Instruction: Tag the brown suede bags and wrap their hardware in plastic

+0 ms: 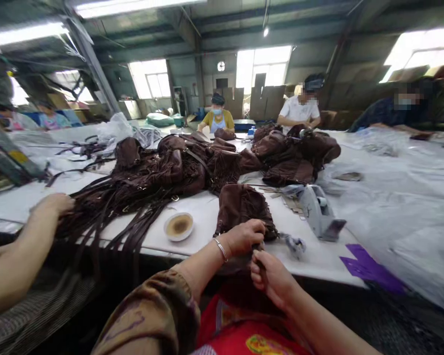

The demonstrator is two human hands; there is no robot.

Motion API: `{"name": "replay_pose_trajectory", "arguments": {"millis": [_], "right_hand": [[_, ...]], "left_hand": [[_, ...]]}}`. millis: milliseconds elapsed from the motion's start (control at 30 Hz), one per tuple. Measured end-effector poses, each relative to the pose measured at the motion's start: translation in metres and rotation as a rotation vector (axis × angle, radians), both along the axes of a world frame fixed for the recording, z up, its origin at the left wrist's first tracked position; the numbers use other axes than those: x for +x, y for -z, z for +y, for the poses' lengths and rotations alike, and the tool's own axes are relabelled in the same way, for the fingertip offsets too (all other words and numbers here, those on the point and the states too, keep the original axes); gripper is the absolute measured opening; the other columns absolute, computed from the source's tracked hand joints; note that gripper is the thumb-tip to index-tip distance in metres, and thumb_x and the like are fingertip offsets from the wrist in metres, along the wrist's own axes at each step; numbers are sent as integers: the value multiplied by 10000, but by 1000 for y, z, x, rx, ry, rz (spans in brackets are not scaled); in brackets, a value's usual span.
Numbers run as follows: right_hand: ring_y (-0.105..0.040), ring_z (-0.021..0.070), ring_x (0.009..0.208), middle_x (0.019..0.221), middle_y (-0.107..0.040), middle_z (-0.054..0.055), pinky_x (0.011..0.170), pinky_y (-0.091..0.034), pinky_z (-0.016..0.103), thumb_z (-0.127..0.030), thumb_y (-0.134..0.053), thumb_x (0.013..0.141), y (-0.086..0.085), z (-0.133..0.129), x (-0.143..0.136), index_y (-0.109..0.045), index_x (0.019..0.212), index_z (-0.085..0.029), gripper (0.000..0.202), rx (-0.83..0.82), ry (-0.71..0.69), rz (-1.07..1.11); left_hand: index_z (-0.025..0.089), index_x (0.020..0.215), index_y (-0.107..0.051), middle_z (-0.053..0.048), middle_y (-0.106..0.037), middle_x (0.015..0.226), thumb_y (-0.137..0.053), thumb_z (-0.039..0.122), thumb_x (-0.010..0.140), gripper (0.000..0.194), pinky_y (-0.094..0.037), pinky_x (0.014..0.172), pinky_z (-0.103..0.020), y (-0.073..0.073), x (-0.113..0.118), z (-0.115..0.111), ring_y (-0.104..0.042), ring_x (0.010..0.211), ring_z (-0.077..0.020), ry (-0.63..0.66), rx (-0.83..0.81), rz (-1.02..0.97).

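Note:
A dark brown fringed bag [234, 207] lies at the front edge of the white table, right before me. My left hand [247, 237], with a silver bangle at the wrist, is closed at the bag's lower right corner. Just below it and nearer my body, my right hand [269, 275] is closed in a fist. Both pinch a short dark brown strip [258, 247] that shows between them; my fingers hide most of it, and whether it is joined to the bag I cannot tell.
Left of the bag stands a white dish [178, 227] of brownish liquid. A grey tape dispenser [318, 214] and purple piece [370, 266] lie right. Brown bags with straps [163, 170] are heaped behind. A co-worker's arm [33, 236] reaches in at left; other people sit across the table.

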State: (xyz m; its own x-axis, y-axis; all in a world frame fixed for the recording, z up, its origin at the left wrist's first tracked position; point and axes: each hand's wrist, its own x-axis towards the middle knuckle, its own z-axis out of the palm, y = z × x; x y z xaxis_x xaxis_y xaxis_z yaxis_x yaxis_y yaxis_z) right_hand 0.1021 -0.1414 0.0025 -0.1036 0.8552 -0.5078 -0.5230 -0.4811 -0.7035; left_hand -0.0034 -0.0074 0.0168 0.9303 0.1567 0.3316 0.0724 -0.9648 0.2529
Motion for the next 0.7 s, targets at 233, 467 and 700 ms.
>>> {"name": "replay_pose_trajectory", "arguments": {"millis": [233, 467, 700], "right_hand": [[-385, 53, 439, 576, -478, -73, 413, -237, 175, -528, -655, 758, 10, -4, 9, -464, 806, -202, 382, 86, 40, -198], [-421, 82, 428, 573, -505, -44, 392, -299, 198, -653, -565, 793, 15, -7, -3, -532, 787, -190, 465, 194, -34, -470], [-635, 199, 578, 625, -673, 35, 495, -457, 249, -627, -549, 799, 32, 4, 10, -668, 704, -239, 417, 559, -189, -1017]], "left_hand": [[173, 1000, -673, -109, -651, 1048, -505, 125, 853, 228, -470, 922, -352, -25, -31, -73, -593, 1021, -220, -461, -283, -216], [162, 702, -564, 11, -539, 559, -572, 572, 853, 437, -394, 460, -241, 11, -2, -88, -506, 457, -124, -802, -1596, -452], [174, 751, -655, -54, -645, 678, -678, 434, 856, 281, -490, 542, -298, -14, -20, -59, -605, 592, -176, -829, -1820, -755]]}}
